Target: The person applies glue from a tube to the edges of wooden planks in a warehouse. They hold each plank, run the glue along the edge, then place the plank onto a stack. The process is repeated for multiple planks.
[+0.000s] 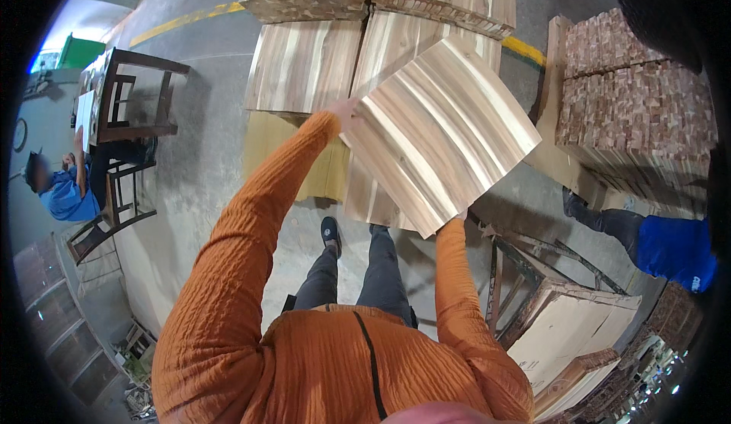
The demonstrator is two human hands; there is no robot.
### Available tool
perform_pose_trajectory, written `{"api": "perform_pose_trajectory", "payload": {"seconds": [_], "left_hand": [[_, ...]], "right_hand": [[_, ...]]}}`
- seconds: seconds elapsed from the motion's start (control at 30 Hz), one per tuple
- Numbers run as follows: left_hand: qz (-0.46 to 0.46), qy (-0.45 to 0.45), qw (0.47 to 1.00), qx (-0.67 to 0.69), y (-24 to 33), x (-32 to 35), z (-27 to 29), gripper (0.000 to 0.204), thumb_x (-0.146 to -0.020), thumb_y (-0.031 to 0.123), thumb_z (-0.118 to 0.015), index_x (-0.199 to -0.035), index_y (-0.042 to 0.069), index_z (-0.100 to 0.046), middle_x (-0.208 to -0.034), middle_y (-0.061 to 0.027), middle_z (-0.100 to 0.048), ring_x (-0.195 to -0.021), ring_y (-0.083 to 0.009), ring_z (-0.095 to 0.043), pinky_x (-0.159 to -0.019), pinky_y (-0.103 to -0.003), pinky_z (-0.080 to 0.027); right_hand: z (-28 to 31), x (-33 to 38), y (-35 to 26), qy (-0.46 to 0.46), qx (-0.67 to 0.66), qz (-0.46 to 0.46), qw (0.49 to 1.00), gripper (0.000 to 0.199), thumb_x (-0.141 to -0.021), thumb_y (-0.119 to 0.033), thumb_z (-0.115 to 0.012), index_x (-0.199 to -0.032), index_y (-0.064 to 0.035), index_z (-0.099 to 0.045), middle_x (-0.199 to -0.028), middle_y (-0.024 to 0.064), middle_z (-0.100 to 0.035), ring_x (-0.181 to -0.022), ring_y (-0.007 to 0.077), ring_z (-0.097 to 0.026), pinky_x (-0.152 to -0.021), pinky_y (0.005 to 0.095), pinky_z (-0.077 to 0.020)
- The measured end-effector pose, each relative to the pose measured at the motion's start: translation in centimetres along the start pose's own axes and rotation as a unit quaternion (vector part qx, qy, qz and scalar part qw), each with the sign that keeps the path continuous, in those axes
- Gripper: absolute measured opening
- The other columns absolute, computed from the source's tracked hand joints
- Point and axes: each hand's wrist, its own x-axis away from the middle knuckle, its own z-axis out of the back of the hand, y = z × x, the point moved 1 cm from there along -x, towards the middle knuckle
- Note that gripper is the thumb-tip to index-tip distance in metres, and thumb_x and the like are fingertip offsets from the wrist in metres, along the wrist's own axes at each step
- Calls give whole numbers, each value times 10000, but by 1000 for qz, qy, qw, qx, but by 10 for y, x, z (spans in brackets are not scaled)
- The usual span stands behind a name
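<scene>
A square striped wood panel (445, 135) is held tilted in front of me, its corners turned. My left hand (346, 112) is closed on its left corner. At the lower edge, my right hand (457, 218) grips the same panel, with most of its fingers hidden beneath. Behind the panel lie stacks of similar wood panels (303, 62), set side by side. Part of another striped panel (371, 199) shows under the held one, next to a yellowish board (263, 150).
A trestle-like frame with a cardboard-covered top (571, 325) stands close on my right. Farther right are tall panel stacks (636, 108) and a person in blue (674, 253). A seated person (72, 196) is at a wooden table (137, 131) on the left.
</scene>
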Motion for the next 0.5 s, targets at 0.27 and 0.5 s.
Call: {"api": "perform_pose_trajectory", "payload": {"seconds": [0.27,0.5], "left_hand": [[138,86,982,100,-16,71,-57,730,-730,425,-744,-1258,16,-448,-960,-229,-657,-906,-380,-638,-792,-432,-510],[197,-97,895,387,15,97,-101,584,-847,405,-644,-1112,-95,-494,-924,-195,-654,-763,-256,-684,-577,-335,-566]], "right_hand": [[6,-85,-49,-92,7,25,995,679,-913,-459,-444,-1352,53,-365,-1326,203,-478,-1189,341,-483,-1000,436,-404],[-131,-97,-175,205,542,388,717,535,-784,-337,-661,-1204,-23,-551,-1230,190,-525,-1122,313,-508,-958,384,-404]]}}
